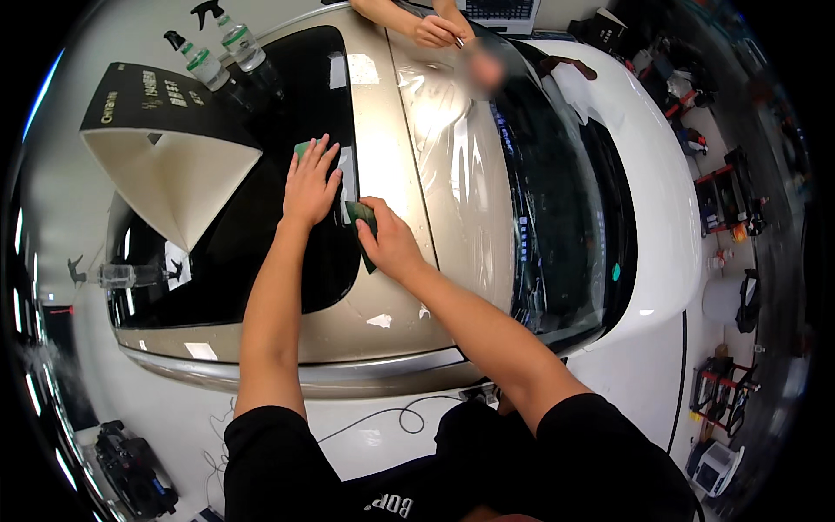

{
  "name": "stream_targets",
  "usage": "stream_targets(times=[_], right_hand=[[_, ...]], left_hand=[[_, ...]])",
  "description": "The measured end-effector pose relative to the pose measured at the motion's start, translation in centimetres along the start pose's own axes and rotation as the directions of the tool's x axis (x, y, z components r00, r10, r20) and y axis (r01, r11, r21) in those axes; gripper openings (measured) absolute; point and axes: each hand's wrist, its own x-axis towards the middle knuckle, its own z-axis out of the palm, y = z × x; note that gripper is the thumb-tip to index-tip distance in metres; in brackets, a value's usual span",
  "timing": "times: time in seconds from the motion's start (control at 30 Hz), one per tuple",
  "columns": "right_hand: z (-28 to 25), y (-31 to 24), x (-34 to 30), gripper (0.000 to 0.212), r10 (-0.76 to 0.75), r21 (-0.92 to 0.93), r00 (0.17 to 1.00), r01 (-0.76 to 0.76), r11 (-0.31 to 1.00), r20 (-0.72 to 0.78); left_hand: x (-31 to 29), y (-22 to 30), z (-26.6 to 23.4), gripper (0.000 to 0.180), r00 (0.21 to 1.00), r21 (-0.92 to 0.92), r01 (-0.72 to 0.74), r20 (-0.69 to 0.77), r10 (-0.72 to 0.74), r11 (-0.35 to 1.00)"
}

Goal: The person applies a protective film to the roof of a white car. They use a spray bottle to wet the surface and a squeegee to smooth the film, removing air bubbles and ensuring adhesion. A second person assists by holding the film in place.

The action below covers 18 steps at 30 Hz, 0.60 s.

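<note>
My left hand point(310, 184) lies flat with fingers spread on the dark glass roof panel point(287, 96) of a beige car. A light green flat piece point(301, 149) shows at its fingertips, partly covered by them. My right hand point(391, 242) is closed around a dark green squeegee point(362, 217). That squeegee sits at the edge where the glass meets the beige roof panel point(377, 113). Clear film point(461, 157), wrinkled and shiny, covers the roof strip above the windshield.
Across the car, another person's hand point(435, 31) holds a thin tool. Two spray bottles point(205, 66) and a bent black box point(174, 97) stand on the glass; another spray bottle point(130, 276) lies at left. Behind is a white car point(665, 183). A cable point(374, 418) runs over the floor.
</note>
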Motion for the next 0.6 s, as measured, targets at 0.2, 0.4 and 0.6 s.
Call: stream_targets(times=[0.2,0.4,0.6], right_hand=[[0.3,1.3,2.8,0.04,-0.004,-0.098,1.0,0.001,0.995,-0.028],[0.8,1.1,3.5,0.04,-0.026,-0.069,0.999,0.024,0.997,-0.028],[0.1,1.0,3.6,0.04,0.062,-0.079,0.997,-0.059,0.995,0.043]], left_hand=[[4.8,-1.5,1.2,0.054,0.999,-0.023,-0.033,0.026,0.034,0.999],[13.0,-3.6,3.8,0.053,1.0,0.017,-0.003,-0.001,0.003,1.0],[14.1,-3.3,4.8,0.043,0.976,-0.034,-0.061,-0.213,0.052,0.998]])
